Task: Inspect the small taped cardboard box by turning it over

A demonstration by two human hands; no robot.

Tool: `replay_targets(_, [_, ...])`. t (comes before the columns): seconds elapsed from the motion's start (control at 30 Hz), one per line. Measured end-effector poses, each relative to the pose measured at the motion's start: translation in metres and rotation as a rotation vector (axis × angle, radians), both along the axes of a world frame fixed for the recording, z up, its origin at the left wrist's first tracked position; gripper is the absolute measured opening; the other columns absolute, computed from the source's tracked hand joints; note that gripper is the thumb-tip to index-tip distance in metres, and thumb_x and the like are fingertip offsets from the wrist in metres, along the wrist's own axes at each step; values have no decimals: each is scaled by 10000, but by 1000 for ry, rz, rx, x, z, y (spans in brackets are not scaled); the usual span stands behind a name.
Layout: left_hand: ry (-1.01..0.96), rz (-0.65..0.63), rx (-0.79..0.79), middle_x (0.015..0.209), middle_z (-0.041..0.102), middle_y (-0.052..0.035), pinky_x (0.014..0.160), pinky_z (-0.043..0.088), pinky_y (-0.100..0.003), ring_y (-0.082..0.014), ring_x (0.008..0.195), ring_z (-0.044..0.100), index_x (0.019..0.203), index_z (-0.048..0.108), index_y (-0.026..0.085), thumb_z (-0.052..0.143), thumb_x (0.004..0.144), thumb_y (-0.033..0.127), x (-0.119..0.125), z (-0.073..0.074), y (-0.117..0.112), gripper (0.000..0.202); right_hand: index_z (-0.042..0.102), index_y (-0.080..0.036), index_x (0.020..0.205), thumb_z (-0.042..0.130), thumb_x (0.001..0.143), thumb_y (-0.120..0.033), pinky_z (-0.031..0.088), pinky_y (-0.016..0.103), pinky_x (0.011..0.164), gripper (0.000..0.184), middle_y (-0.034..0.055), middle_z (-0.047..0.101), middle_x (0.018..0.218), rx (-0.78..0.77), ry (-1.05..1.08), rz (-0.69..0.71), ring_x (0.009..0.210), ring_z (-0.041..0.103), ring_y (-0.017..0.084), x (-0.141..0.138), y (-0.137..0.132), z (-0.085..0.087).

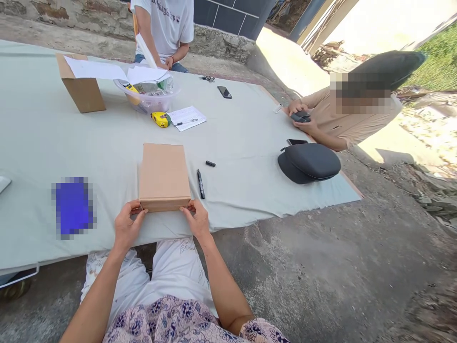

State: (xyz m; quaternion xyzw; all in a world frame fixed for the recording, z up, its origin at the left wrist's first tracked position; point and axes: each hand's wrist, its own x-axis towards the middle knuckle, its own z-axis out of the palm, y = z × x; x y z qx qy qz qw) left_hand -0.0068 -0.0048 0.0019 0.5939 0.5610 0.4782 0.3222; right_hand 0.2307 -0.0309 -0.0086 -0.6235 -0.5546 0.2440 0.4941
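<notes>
A closed brown cardboard box (164,171) lies flat on the cloth-covered table in front of me. My left hand (129,222) pinches its near left corner between thumb and fingers. At the near right corner, my right hand (195,217) grips the box the same way. Just right of the box lies a black marker (201,184) with its cap off. The loose marker cap (210,164) rests a little farther away. To the left of my left hand is a blurred-out blue item (73,207).
Farther back stand an upright cardboard box (85,95) and a plastic basin (150,102) of odds and ends. A yellow tape measure (160,119), a notepad (189,116) and a phone (224,92) lie nearby. A black case (310,163) sits right. Two other people are at the table.
</notes>
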Motion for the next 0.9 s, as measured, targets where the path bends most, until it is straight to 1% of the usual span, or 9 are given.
replay_targets(0.1, [12, 18, 88, 1040, 727, -79, 794, 616, -355, -187, 865, 698, 962, 658, 183, 675, 833, 425, -1, -1, -2, 274, 615, -219, 808, 657, 856, -390, 507, 307, 718, 182, 3, 664, 782, 46, 4, -16, 723, 612, 164, -4, -3, 4])
replay_targets(0.2, [81, 90, 213, 1004, 734, -65, 818, 602, -367, -187, 861, 696, 983, 667, 191, 676, 869, 372, 1, 7, -10, 214, 606, -224, 819, 649, 875, -391, 504, 313, 716, 181, 7, 656, 784, 109, -14, -43, 742, 611, 172, -9, -10, 15])
replay_targets(0.33, [145, 196, 449, 992, 730, -53, 886, 580, -378, -202, 951, 703, 1005, 658, 202, 676, 893, 273, 9, 39, -23, 134, 583, -235, 872, 618, 911, -371, 515, 314, 722, 146, 10, 640, 798, 222, -20, -70, 753, 605, 171, -14, -19, 42])
replay_targets(0.4, [148, 216, 553, 1010, 715, -57, 892, 567, -375, -203, 971, 692, 1050, 645, 205, 662, 900, 234, 15, 57, -25, 153, 574, -240, 939, 578, 936, -352, 518, 315, 726, 112, 17, 637, 832, 292, -15, -95, 763, 603, 170, -16, -20, 59])
replay_targets(0.47, [165, 219, 598, 1056, 691, -73, 931, 546, -392, -217, 1028, 668, 1117, 620, 202, 658, 899, 234, 21, 72, -22, 224, 564, -241, 1037, 554, 947, -351, 521, 328, 747, 142, 33, 637, 891, 342, -22, -119, 802, 606, 177, -20, -16, 75])
replay_targets(0.57, [147, 202, 531, 1194, 620, -117, 981, 525, -409, -250, 1174, 599, 1225, 549, 188, 672, 879, 299, 33, 85, -9, 383, 527, -232, 1139, 608, 907, -411, 521, 363, 818, 304, 64, 626, 998, 323, -32, -156, 918, 610, 202, -27, -1, 94])
replay_targets(0.67, [48, 188, 401, 1298, 540, -139, 990, 520, -392, -248, 1249, 552, 1276, 469, 187, 629, 887, 367, 45, 90, 9, 458, 482, -230, 1113, 713, 811, -511, 517, 371, 855, 473, 79, 596, 1078, 247, 26, -204, 1024, 594, 220, -36, 20, 106])
replay_targets(0.8, [52, 245, 322, 1266, 516, -121, 991, 504, -400, -250, 1218, 541, 1249, 414, 210, 707, 804, 475, 58, 94, 28, 595, 424, -246, 1057, 807, 680, -578, 505, 336, 824, 632, 61, 556, 1080, 155, 96, -265, 1020, 572, 209, -48, 44, 115])
replay_targets(0.9, [72, 288, 309, 1231, 506, -112, 945, 507, -404, -260, 1183, 537, 1213, 396, 221, 733, 760, 530, 65, 96, 40, 644, 401, -245, 1046, 798, 676, -599, 486, 321, 791, 648, 66, 534, 1084, 139, 117, -304, 1005, 555, 206, -50, 57, 115])
